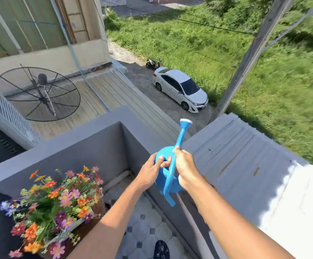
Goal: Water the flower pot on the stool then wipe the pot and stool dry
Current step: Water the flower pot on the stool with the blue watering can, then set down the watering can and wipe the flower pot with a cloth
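A blue watering can [170,181] hangs in the air over the balcony corner, its long spout [182,133] pointing up and away. My right hand [184,169] grips the can's handle and right side. My left hand [152,172] holds the can's left side, fingers on its top. The flower pot [51,208], full of orange, pink and purple flowers, sits at the lower left on a brown stool [84,230], most of which is hidden by the blooms and my left arm.
A grey balcony wall [81,139] runs behind the flowers and turns along my right side. The floor [142,228] is tiled, with a dark slipper [161,249] below. Beyond lie a satellite dish [38,94], a white car [180,88] and grass.
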Demonstrator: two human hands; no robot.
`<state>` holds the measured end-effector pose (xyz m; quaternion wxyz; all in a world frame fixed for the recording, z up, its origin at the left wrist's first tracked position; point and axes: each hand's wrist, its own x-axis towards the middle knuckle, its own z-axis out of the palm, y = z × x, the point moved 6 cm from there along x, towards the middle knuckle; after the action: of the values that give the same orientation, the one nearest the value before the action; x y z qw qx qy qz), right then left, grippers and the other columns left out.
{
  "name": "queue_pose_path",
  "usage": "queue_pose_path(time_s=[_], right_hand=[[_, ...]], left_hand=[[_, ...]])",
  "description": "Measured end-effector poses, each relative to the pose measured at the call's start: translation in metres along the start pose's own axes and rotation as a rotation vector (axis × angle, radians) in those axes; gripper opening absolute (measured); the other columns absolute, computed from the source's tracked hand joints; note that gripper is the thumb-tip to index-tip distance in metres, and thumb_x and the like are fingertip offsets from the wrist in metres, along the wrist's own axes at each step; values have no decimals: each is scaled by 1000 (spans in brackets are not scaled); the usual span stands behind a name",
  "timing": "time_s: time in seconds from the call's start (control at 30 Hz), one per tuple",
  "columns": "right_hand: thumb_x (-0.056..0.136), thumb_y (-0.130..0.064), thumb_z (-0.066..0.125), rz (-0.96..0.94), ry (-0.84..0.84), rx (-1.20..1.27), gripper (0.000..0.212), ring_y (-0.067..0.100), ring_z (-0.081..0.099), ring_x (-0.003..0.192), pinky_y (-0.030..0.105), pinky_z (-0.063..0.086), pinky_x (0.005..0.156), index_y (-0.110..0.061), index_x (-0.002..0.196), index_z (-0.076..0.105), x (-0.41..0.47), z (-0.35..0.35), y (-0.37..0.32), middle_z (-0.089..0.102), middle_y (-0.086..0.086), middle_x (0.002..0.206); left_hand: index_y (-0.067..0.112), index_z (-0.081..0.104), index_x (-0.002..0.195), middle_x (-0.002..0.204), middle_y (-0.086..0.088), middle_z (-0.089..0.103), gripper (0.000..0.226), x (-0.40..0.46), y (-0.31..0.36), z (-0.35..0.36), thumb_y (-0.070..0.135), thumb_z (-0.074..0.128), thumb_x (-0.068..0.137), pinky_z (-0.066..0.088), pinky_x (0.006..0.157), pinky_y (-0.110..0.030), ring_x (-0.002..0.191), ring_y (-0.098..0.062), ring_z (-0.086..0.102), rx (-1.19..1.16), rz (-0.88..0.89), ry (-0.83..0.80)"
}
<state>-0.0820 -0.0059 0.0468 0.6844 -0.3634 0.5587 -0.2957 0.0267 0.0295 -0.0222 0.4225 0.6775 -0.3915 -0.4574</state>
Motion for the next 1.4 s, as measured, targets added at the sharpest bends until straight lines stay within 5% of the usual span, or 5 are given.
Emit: queue_pose_path(time_s=[0.27,0.63,0.93,1.13,1.4], right_hand=[[107,-25,28,56,-44,-81,22,22,69,55,43,56,69,-9,109,42,67,-27,-5,63,9,72],[107,-27,31,154,-93,-3,31,27,76,77,29,59,66,-11,134,34,98,-36,9,64,21,110],[101,-36,47,103,-86,-268,34,27,75,83,35,63,66,-8,119,54,103,-59,11,69,19,105],[95,-22,53,-109,91,-505,15,15,64,58,24,49,46,-14,91,66,96,-110,2,73,7,84],[85,-2,56,-138,291,-768,27,20,65,78,36,56,78,-28,83,64,75,-196,83,68,-3,81]], left_hand=[[14,59,96,90,1,64,36,85,2,27,44,39,97,46,87,-36,87,-17,57,78,-48,-116],[30,51,133,131,6,61,48,123,-16,36,53,39,93,38,110,-42,121,-15,55,93,-68,-171],[23,62,119,110,6,68,33,122,-9,31,38,44,96,46,95,-33,107,-17,61,142,-57,-57],[21,64,110,104,13,67,25,68,69,35,35,51,94,46,77,-13,96,-1,60,136,282,270],[20,61,79,63,4,60,23,11,22,139,39,53,88,48,64,-33,63,-14,56,322,213,-2]])
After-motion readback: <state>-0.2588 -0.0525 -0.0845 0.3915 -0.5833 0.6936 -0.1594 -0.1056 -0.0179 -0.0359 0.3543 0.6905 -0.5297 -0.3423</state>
